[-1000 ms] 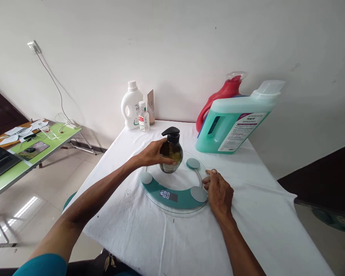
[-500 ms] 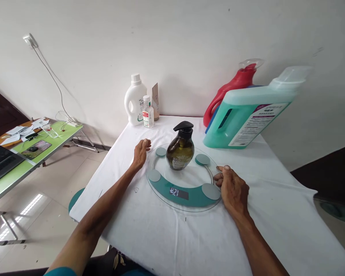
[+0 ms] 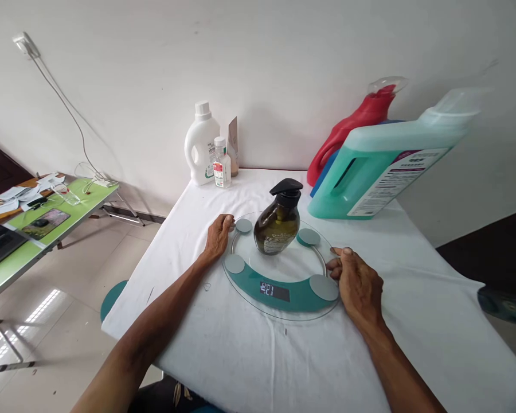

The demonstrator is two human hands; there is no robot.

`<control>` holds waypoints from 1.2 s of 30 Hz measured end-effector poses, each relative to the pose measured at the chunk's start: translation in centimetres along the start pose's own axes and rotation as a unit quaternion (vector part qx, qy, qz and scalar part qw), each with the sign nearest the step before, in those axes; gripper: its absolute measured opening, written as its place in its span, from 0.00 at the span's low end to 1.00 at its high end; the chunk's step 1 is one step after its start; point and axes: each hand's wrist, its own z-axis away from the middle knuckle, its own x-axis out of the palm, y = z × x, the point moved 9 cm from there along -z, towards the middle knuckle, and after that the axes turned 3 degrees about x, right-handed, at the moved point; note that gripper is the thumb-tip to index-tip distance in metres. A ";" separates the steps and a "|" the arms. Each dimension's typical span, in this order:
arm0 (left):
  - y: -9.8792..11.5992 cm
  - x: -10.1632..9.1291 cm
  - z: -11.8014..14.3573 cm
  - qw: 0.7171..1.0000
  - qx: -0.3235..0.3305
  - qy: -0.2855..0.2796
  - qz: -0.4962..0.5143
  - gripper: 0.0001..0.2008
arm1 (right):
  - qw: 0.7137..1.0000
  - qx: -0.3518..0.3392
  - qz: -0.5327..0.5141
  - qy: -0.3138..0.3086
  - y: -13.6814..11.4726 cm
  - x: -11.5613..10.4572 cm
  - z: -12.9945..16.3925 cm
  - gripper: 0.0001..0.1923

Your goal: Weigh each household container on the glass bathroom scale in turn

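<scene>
A round glass bathroom scale (image 3: 279,295) with a green band and lit display lies on the white cloth. On its glass stands a dark pump bottle (image 3: 277,229) with a black pump head, leaning slightly right in this view. My left hand (image 3: 219,236) is at the scale's left rim, its thumb and fingers closed at the edge; part of the grip is hidden. At the right rim, my right hand (image 3: 359,284) has its thumb up and its fingers curled against the edge. Neither hand touches the bottle.
Behind stand a white detergent bottle (image 3: 201,146), a small clear bottle (image 3: 221,166) and a beige tube (image 3: 233,143). A large green jug (image 3: 370,178) and a red jug (image 3: 350,126) are at the back right. A green table (image 3: 77,201) stands left, beyond the floor.
My left hand has moved in to the scale's left rim from just beside it. My right hand stays at the right rim. The whole view has shifted slightly.
</scene>
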 end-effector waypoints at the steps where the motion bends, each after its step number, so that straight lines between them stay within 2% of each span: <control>1: 0.0 0.0 0.0 1.000 -0.001 0.001 0.001 0.25 | 1.000 0.002 0.000 0.001 0.0 0.0 0.0 0.42; 12: -0.2 0.1 -0.1 1.000 0.002 -0.007 -0.004 0.22 | 1.000 -0.002 0.005 -0.014 -0.9 0.0 0.4 0.41; 36: 0.0 0.1 -0.1 1.000 0.000 -0.015 -0.027 0.20 | 1.000 -0.001 0.002 -0.011 -0.5 0.0 0.2 0.43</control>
